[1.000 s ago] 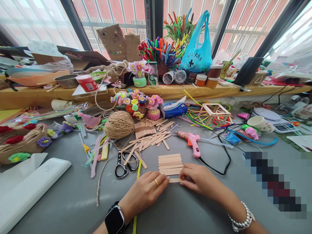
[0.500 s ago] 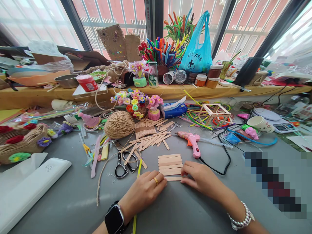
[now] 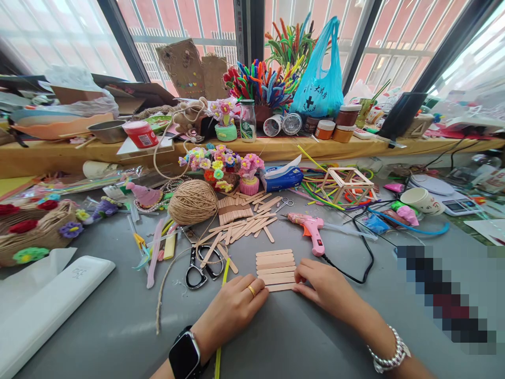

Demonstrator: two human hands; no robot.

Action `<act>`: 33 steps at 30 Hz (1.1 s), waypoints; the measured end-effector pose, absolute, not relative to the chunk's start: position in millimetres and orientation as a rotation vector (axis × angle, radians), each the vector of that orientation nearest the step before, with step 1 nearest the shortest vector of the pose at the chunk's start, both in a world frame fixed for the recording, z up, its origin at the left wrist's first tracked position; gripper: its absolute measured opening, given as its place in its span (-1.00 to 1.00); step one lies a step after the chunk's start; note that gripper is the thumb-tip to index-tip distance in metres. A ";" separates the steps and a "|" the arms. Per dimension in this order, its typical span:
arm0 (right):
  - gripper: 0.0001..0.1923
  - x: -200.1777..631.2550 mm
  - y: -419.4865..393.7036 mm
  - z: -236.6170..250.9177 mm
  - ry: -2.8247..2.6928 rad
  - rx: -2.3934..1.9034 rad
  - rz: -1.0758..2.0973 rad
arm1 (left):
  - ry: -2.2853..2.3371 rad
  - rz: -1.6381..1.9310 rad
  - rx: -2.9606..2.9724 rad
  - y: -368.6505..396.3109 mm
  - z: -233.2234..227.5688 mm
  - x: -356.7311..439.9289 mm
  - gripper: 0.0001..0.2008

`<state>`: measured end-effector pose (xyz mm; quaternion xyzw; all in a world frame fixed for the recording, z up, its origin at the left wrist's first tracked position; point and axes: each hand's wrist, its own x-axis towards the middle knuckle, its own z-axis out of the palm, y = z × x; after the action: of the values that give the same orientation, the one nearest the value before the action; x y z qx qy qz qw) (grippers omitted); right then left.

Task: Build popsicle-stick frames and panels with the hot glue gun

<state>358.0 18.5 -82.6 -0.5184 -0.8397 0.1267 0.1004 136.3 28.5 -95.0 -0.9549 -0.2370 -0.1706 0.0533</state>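
We rest our left hand (image 3: 232, 308) at seven o'clock of the row of craft sticks (image 3: 275, 269), fingers loosely together, tips touching the nearest stick's left end. Our right hand (image 3: 325, 287) at four o'clock pinches that stick's right end. The pink glue gun (image 3: 310, 227) lies at one o'clock.

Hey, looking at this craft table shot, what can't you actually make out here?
- Head view: a pixelated patch on the right blurs whatever lies there.
- The near ends of the nearest stick in the row are covered by the left hand and right hand.
- The white tray is cut off by the left edge.
- The bottle label is too small to read.
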 end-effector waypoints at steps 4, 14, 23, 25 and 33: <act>-0.94 357.8 18.2 -82.9 -2.486 -1.535 0.370 | -0.731 -0.491 -2.917 29.1 -97.8 135.8 -0.79; -0.94 358.3 18.2 -84.5 -2.483 -1.544 0.383 | -0.767 -0.465 -2.929 29.1 -97.2 135.4 -0.80; -0.94 358.1 19.0 -84.3 -2.496 -1.556 0.385 | -0.794 -0.411 -2.954 29.1 -97.1 134.9 -0.82; -0.94 358.3 18.8 -85.3 -2.494 -1.557 0.370 | -0.797 -0.406 -2.956 29.1 -97.4 134.8 -0.82; -0.94 358.6 18.7 -88.1 -2.496 -1.552 0.328 | -0.787 -0.461 -2.938 29.5 -97.2 134.8 -0.80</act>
<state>358.6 18.7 -88.1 -0.5226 -0.8404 0.1105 0.0917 134.8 29.5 -97.2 -0.9545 -0.2556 -0.1497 0.0328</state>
